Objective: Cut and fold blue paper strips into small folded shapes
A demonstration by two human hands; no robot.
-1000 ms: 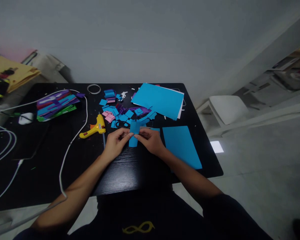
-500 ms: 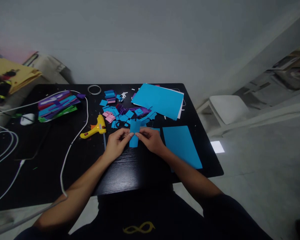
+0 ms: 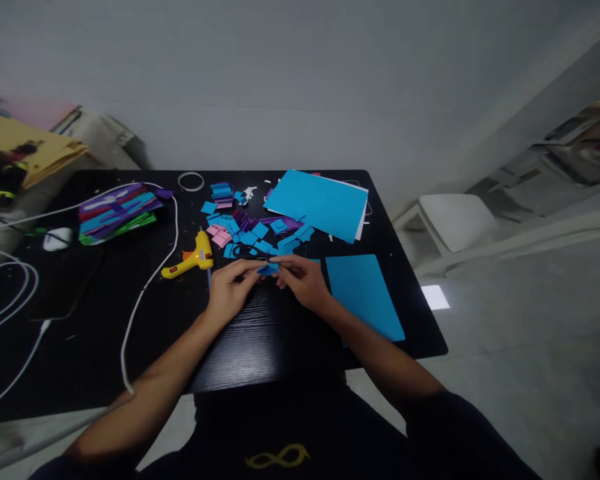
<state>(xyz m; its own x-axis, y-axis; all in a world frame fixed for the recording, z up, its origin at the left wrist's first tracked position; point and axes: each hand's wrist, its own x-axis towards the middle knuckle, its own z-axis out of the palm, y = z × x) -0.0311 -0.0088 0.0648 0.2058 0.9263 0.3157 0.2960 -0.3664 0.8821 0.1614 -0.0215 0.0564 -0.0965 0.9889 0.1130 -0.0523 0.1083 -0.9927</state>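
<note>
Between my two hands is a small blue paper piece (image 3: 269,269), folded and foreshortened. My left hand (image 3: 231,288) pinches its left side with thumb and fingers. On its right side, my right hand (image 3: 303,280) closes thumb and fingers on the same piece. Just beyond the hands lie many small blue, purple and pink paper cuttings (image 3: 249,237). A blue sheet (image 3: 364,297) lies flat to the right of my right hand. Left of my left hand rests a yellow glue gun (image 3: 195,257).
Large blue and white sheets (image 3: 320,203) lie at the back of the black table (image 3: 230,363). Coloured strips (image 3: 117,213), a white cable (image 3: 143,293), a tape ring (image 3: 191,181), a phone (image 3: 63,287) and a white mouse (image 3: 57,239) are leftward. A white stool (image 3: 457,220) stands right.
The blue piece stood upright as a long strip between my fingers; now it is folded and looks much shorter. My fingers have moved round its top edge.
</note>
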